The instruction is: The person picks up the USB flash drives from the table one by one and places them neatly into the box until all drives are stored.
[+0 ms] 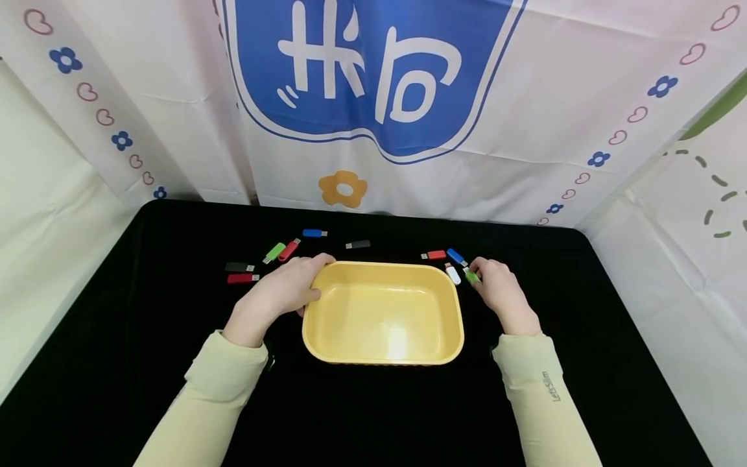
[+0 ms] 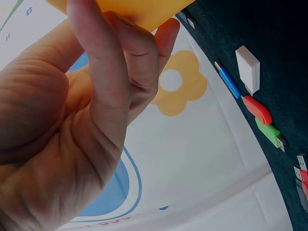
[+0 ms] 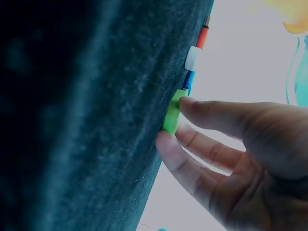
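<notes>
Two hands flank one yellow tub (image 1: 382, 311) mid-tabletop (image 1: 117, 363): left hand (image 1: 280, 292) grips its far-left rim, right hand (image 1: 500, 288) pinches a green USB stick (image 1: 471, 275) just right. Ten sticks total: three red, two each green, blue, black, one white.

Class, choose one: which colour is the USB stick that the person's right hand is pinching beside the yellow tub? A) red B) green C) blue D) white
B: the right hand pinches the green USB stick on the black cloth, right of the yellow tub.
</notes>
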Demonstrator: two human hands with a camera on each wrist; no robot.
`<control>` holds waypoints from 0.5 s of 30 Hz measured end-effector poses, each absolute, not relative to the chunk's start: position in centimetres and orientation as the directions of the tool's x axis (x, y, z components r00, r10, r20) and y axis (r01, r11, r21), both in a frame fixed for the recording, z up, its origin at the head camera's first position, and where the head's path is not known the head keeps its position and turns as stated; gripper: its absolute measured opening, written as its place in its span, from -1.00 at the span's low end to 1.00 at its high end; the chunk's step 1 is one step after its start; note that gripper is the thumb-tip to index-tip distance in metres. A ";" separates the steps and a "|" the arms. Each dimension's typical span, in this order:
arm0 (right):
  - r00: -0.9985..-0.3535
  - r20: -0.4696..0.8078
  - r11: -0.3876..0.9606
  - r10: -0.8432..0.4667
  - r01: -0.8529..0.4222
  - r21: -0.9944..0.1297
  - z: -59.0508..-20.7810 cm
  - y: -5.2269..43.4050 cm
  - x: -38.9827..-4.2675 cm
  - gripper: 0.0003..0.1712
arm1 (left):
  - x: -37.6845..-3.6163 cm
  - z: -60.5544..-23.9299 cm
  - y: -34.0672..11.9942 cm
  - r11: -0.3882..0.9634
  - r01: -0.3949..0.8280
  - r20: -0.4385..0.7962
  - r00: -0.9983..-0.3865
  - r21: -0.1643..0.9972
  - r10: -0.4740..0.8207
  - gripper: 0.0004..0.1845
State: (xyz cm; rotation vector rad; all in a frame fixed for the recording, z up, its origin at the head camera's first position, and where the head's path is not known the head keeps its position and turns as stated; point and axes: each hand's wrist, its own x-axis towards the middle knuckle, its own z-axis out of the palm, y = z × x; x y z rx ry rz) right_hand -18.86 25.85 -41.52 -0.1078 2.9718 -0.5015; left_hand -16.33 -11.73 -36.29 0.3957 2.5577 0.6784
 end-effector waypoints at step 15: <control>-0.984 -0.171 0.922 -0.046 0.024 -0.387 -41.4 26.1 -19.1 -0.69 | -16.6 -36.3 -11.8 0.836 0.147 -0.369 -0.847 0.529 0.383 -0.35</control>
